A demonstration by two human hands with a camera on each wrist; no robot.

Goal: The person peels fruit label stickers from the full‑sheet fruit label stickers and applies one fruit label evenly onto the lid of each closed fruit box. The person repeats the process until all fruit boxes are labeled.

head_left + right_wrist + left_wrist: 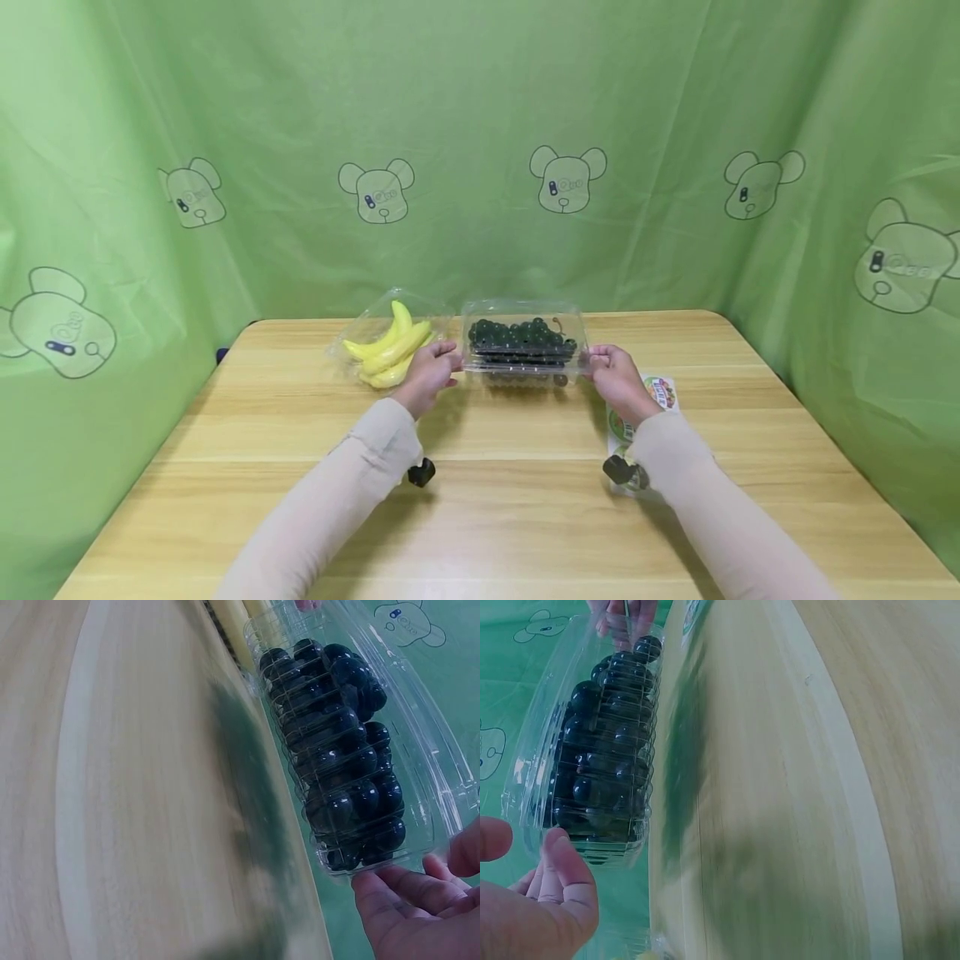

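Observation:
A clear plastic clamshell box of dark grapes is held between my two hands near the far edge of the table. My left hand grips its left end, fingertips under the base and thumb near the rim in the left wrist view. At the opposite end, my right hand holds it the same way, with the fingers curled at the bottom corner. Both wrist views show the ribbed underside tilted toward the cameras, with the box's shadow on the wood apart from it. The lid looks closed over the grapes.
Yellow bananas in a clear plastic package lie left of the box, beside my left hand. A sheet of round fruit stickers is partly under my right forearm. Green curtains surround the wooden table.

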